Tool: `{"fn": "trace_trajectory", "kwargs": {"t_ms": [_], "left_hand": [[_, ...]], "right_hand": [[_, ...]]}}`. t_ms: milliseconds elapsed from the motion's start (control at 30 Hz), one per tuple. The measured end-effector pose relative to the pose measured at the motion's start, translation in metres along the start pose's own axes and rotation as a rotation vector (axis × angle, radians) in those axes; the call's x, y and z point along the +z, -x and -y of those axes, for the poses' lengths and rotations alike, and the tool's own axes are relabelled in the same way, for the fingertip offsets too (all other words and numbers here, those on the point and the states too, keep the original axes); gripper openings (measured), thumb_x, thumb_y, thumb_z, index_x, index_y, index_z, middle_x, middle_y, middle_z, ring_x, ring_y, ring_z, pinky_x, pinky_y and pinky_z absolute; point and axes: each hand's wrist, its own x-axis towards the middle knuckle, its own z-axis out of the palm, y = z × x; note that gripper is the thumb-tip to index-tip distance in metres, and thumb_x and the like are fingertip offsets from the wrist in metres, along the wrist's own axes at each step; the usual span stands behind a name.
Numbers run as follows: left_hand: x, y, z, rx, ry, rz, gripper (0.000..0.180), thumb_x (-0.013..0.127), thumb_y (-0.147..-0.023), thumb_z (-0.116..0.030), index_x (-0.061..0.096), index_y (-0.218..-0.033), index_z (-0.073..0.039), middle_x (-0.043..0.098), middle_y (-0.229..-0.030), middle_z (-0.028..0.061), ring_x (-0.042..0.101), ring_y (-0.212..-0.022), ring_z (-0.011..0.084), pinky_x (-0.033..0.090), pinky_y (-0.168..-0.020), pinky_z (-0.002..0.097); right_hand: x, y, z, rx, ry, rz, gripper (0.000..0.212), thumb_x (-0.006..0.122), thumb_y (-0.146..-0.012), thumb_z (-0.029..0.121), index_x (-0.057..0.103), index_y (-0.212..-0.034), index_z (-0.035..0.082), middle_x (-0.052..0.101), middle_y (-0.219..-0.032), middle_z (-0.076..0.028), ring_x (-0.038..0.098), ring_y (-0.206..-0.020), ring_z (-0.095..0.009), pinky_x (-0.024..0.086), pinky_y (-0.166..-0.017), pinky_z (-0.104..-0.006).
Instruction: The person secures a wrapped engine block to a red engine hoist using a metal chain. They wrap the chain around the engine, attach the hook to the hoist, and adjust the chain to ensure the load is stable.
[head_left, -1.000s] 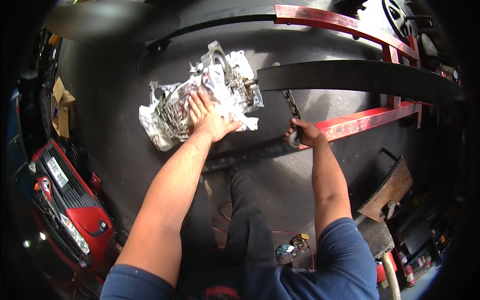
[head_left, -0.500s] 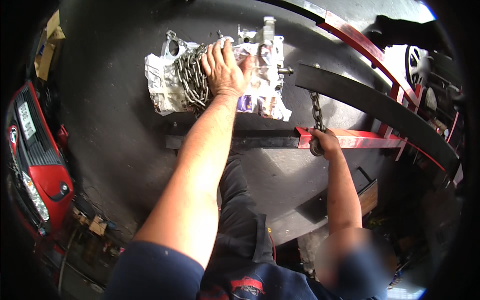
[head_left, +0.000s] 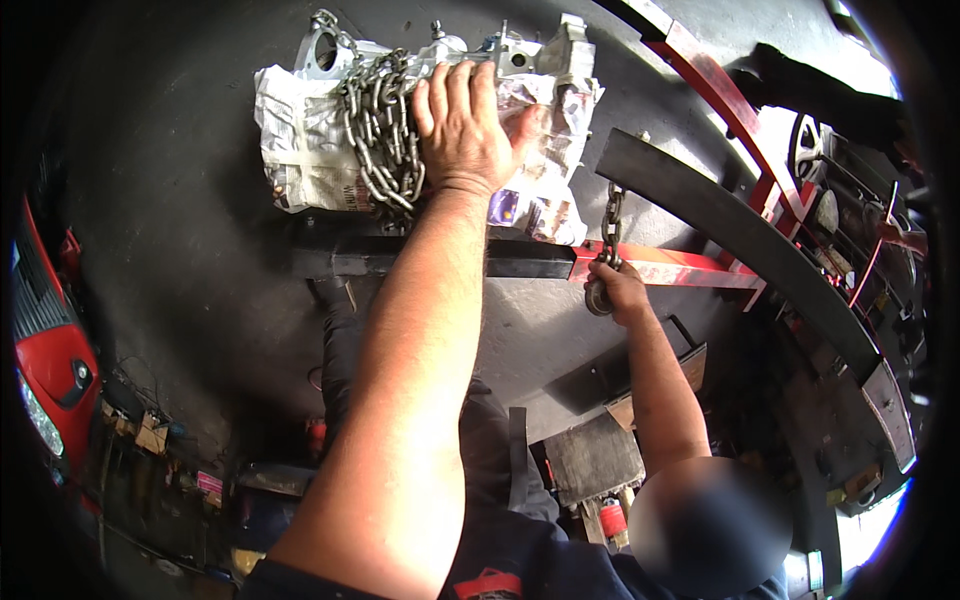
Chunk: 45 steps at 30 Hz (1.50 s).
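A metal engine or gearbox casting (head_left: 545,62) lies at the upper middle, its near side covered in crumpled printed wrapping (head_left: 310,145). Over its left part is heaped a steel chain (head_left: 385,140). My left hand (head_left: 470,130) rests palm down on the wrapping just right of that heap, fingers extended and thumb spread. Farther right, a short chain (head_left: 612,215) hangs from a dark hoist boom (head_left: 740,200) and ends in a metal hook (head_left: 598,297). My right hand (head_left: 622,290) is closed around the hook; its fingertips are partly hidden.
A black and red hoist leg (head_left: 530,260) crosses below the casting. A red frame (head_left: 715,90) slopes at the upper right. Part of a red car (head_left: 55,365) shows at left. Near me stands a wooden-topped stand (head_left: 600,460), with assorted clutter lower left.
The view has shifted, so the casting sits higher and the car farther left. My left hand stays on the wrapping. My right hand still grips the hook, which appears somewhat farther left.
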Motion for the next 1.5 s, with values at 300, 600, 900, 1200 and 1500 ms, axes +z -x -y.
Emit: {"fn": "trace_trajectory", "kwargs": {"t_ms": [300, 600, 900, 1200, 1500], "left_hand": [[-0.001, 0.000, 0.000, 0.033, -0.038, 0.053, 0.065, 0.052, -0.089, -0.061, 0.053, -0.125, -0.007, 0.055, -0.125, 0.0114, 0.044, -0.128, 0.0299, 0.019, -0.113, 0.0501], [0.001, -0.001, 0.002, 0.129, -0.089, 0.031, 0.061, 0.052, -0.090, -0.058, 0.054, -0.124, -0.007, 0.057, -0.123, 0.0126, 0.047, -0.124, 0.0305, 0.023, -0.109, 0.0503], [0.005, 0.000, 0.004, 0.175, -0.133, 0.027, 0.057, 0.050, -0.093, -0.056, 0.055, -0.123, -0.007, 0.058, -0.123, 0.0105, 0.047, -0.124, 0.0296, 0.022, -0.110, 0.0500], [0.005, -0.001, 0.005, 0.162, -0.097, 0.026, 0.059, 0.052, -0.091, -0.056, 0.055, -0.124, -0.006, 0.057, -0.122, 0.0140, 0.047, -0.124, 0.0316, 0.023, -0.109, 0.0513], [0.004, 0.000, 0.005, 0.143, -0.096, 0.038, 0.062, 0.052, -0.091, -0.057, 0.053, -0.125, -0.006, 0.056, -0.124, 0.0138, 0.046, -0.125, 0.0312, 0.022, -0.109, 0.0518]], "right_hand": [[0.020, 0.001, -0.008, -0.159, 0.164, -0.219, 0.042, 0.071, -0.081, 0.016, 0.057, -0.116, -0.002, 0.065, -0.094, -0.007, 0.060, -0.080, -0.015, 0.050, -0.073, -0.0300], [0.012, 0.030, 0.004, -0.279, 0.029, -0.166, 0.051, 0.071, -0.076, 0.018, 0.057, -0.120, -0.005, 0.068, -0.101, -0.014, 0.064, -0.092, -0.023, 0.050, -0.083, -0.0351], [0.017, 0.029, -0.005, -0.152, 0.543, -0.262, 0.047, 0.067, -0.078, 0.031, 0.062, -0.108, -0.005, 0.066, -0.107, -0.027, 0.062, -0.107, -0.040, 0.048, -0.093, -0.0463], [0.032, 0.028, -0.010, -0.156, 0.359, -0.182, 0.050, 0.065, -0.080, 0.033, 0.060, -0.108, -0.008, 0.067, -0.099, -0.029, 0.065, -0.099, -0.042, 0.049, -0.088, -0.0440], [0.027, 0.029, -0.003, -0.068, 0.434, -0.064, 0.051, 0.066, -0.077, 0.031, 0.062, -0.109, -0.008, 0.069, -0.099, -0.027, 0.067, -0.100, -0.036, 0.050, -0.089, -0.0415]]}}
